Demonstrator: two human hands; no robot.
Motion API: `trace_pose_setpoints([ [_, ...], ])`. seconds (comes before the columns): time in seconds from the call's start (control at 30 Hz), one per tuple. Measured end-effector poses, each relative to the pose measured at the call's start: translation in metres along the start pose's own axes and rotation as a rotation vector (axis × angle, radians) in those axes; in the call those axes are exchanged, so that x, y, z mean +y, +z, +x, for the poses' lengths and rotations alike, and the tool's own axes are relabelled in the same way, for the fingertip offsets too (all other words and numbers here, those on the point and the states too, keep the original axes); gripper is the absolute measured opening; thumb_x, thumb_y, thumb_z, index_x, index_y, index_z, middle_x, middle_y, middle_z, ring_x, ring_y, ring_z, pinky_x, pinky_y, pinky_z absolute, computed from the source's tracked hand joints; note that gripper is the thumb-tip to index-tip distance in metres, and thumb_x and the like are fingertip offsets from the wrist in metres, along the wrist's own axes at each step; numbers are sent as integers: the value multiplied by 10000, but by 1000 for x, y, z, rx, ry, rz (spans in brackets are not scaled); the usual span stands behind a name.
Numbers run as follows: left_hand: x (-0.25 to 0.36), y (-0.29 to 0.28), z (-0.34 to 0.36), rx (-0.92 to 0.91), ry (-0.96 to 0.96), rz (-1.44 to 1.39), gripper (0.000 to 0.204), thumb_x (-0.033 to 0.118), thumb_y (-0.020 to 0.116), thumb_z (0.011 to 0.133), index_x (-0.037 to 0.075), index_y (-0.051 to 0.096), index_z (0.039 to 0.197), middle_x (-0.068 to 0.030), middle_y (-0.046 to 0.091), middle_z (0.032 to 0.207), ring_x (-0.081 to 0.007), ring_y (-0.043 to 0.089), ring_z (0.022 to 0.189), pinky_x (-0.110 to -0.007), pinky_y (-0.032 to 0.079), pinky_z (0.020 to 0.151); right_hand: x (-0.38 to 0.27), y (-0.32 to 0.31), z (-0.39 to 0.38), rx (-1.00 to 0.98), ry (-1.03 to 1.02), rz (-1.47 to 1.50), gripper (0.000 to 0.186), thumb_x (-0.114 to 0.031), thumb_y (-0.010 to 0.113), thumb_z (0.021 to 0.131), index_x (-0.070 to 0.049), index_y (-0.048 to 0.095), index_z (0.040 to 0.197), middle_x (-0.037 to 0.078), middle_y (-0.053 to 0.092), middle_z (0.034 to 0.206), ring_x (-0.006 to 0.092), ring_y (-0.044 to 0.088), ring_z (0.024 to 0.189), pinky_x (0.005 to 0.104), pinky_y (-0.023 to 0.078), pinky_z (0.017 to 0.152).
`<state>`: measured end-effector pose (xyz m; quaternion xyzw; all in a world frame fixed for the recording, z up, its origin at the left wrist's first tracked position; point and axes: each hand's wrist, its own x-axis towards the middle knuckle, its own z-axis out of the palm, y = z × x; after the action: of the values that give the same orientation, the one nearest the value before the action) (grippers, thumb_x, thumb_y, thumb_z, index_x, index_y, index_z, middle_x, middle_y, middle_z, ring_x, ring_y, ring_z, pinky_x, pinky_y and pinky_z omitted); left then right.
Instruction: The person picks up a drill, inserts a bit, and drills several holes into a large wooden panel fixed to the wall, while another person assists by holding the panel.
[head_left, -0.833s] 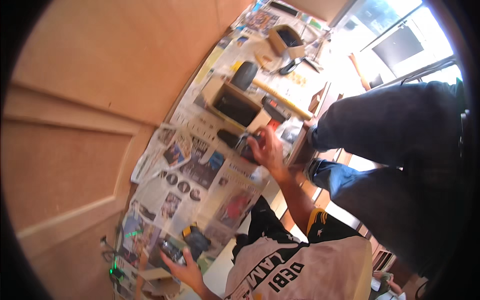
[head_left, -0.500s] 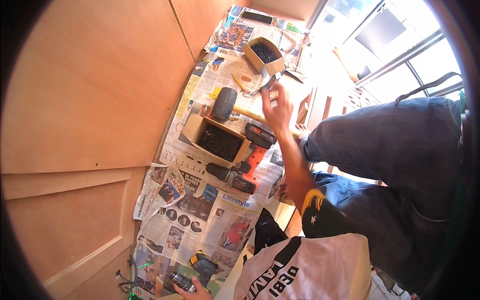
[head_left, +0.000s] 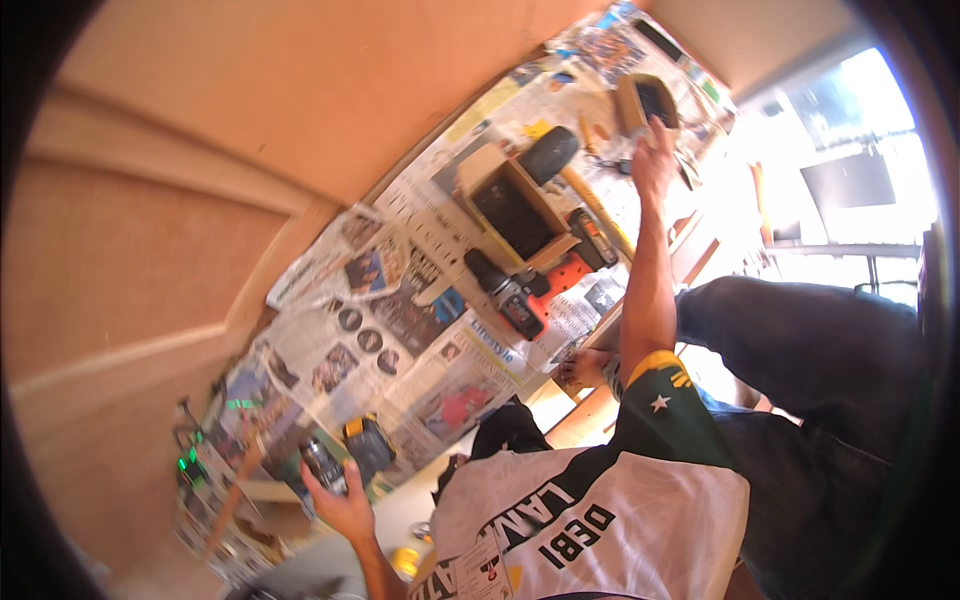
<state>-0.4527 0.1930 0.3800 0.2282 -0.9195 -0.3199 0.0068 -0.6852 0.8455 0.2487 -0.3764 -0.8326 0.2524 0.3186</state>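
Observation:
My left hand (head_left: 345,505) is closed around the dark cylindrical front of a yellow-and-black cordless drill (head_left: 368,442), low on the newspaper. Part of the drill is hidden by the hand. At the far end, my right hand (head_left: 654,160) reaches toward a small cardboard box of dark screws (head_left: 655,100). Its index finger is stretched out at the box's near edge, and I see nothing held. Nearer lies a larger open cardboard box (head_left: 515,215) with dark screws inside. A black-headed mallet (head_left: 549,155) lies beside it, and a red-and-black cordless drill (head_left: 525,305) is on its near side.
Newspaper (head_left: 440,375) covers the surface, which runs along a wooden panel wall (head_left: 330,120). A pencil (head_left: 590,135) and small tools lie near the far box. Another person's foot (head_left: 585,368) rests beside the surface. A black rectangular item (head_left: 658,40) lies at the far end.
The view has tilted and shifted. My right hand has moved from above the mallet's handle to the far box. My left hand, with the drill's front in it, now shows more fully.

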Motion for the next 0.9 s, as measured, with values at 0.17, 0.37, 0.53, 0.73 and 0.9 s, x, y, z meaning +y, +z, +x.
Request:
trace_pose_setpoints([
  [0.17, -13, 0, 11, 82, 156, 108, 746, 181, 820, 870, -25, 463, 1492, -207, 651, 1329, -273, 655, 1131, -394, 505, 1001, -72, -38, -87, 25, -38, 458, 296, -165, 661, 985, -28, 681, 1246, 101, 771, 953, 149, 710, 794, 281, 566, 720],
  [0.37, -41, -2, 0, 226, 194, -404, 699, 219, 812, 894, 24, 491, 1484, -169, 621, 1362, -281, 637, 1194, -399, 510, 1016, -214, -56, -287, -654, -255, 821, 305, -117, 667, 1013, 3, 644, 1292, 90, 750, 954, 107, 676, 846, 241, 544, 771],
  [0.53, -103, -32, -81, 453, 317, -390, 626, 203, 802, 905, 38, 518, 1438, -187, 606, 1317, -316, 617, 1187, -395, 505, 980, -265, -122, -430, -1053, -608, 912, 367, -82, 640, 1026, 30, 587, 1371, 102, 733, 999, 131, 669, 882, 282, 563, 804],
  [0.73, -349, 9, -286, 88, -273, -310, 586, 423, 727, 924, 26, 626, 1343, -195, 708, 1218, -312, 704, 1086, -438, 548, 932, -307, -219, -554, -1222, -901, 1114, 419, -143, 612, 1048, 63, 524, 1402, 129, 715, 1015, 146, 634, 850, 271, 524, 761],
  [0.9, -408, -38, -419, 184, -797, -470, 581, 457, 718, 928, 51, 636, 1335, -197, 738, 1190, -324, 721, 1096, -428, 559, 947, -313, -237, -707, -1612, -1133, 894, 433, -110, 680, 981, -34, 571, 1393, 65, 725, 963, 133, 659, 820, 276, 541, 734],
])
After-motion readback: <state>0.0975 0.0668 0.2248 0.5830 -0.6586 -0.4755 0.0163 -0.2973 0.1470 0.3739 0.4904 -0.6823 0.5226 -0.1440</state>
